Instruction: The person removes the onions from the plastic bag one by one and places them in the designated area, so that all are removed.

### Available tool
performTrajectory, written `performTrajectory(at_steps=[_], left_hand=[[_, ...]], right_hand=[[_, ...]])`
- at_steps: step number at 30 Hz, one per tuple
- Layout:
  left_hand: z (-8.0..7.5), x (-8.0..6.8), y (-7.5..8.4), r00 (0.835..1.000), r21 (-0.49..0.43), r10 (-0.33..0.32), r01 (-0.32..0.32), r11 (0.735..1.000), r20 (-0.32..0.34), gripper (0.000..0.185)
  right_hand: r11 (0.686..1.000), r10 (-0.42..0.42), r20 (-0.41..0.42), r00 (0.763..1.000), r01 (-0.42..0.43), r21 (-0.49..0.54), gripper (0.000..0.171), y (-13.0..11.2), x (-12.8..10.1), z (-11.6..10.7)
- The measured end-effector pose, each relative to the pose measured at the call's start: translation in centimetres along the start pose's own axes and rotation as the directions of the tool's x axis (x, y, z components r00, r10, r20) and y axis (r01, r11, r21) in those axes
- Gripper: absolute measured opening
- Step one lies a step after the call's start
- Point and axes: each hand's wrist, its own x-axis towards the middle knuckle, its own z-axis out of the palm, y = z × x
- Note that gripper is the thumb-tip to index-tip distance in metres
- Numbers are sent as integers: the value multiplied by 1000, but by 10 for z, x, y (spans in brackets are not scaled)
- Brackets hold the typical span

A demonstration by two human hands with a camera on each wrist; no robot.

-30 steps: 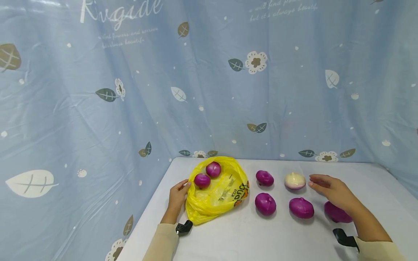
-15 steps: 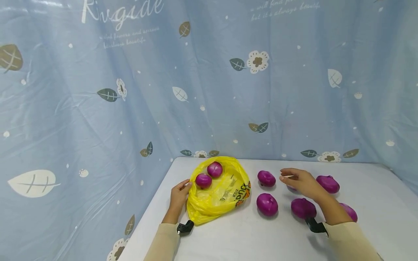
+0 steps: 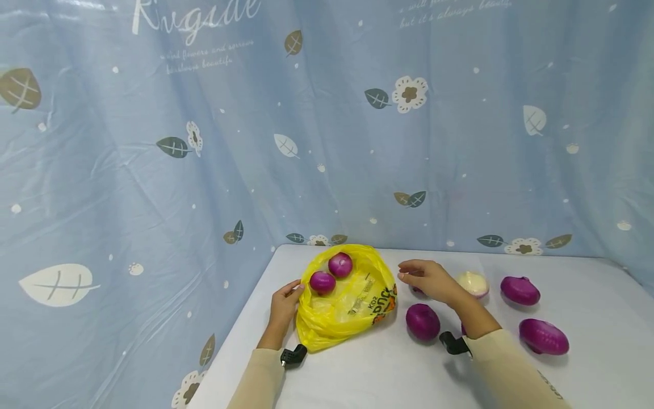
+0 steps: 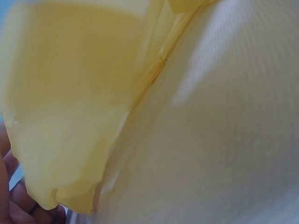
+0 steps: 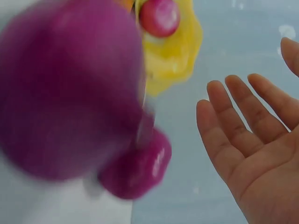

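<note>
Right hand (image 3: 429, 278): fingers straight, relaxed, holding nothing; hovers over round glossy purple onion (image 3: 418, 289), mostly hidden beneath. Second purple onion (image 3: 423, 321) just nearer wrist. Pale peeled onion (image 3: 473, 283) just right of hand.
Left hand (image 3: 284, 305): pinches crinkled rim of thin yellow plastic bag (image 3: 352, 309); two smooth purple onions (image 3: 332, 274) lie inside, near fingertips.

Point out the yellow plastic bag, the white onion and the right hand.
yellow plastic bag (image 3: 352, 309), head view, printed front.
white onion (image 3: 475, 282), head view, pale top.
right hand (image 3: 429, 278), head view, back of hand.

The curtain (image 3: 327, 113) reads "Rivgide"; the yellow bag's (image 3: 347, 307) print is unreadable.
</note>
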Motion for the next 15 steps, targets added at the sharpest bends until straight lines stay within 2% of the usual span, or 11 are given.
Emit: performTrajectory(at_steps=[6, 11, 15], left_hand=[[2, 1, -2, 1000, -10, 6, -6, 1000, -2, 40], [1, 1, -4, 1000, -11, -3, 3, 1000, -7, 41], [1, 0, -4, 1000, -9, 0, 0, 1000, -2, 41]], right_hand=[[996, -81, 37, 996, 79, 48, 46, -15, 15, 21], [994, -53, 67, 996, 46, 104, 44, -23, 27, 43], [994, -28, 78, 997, 19, 111, 42, -25, 39, 60]])
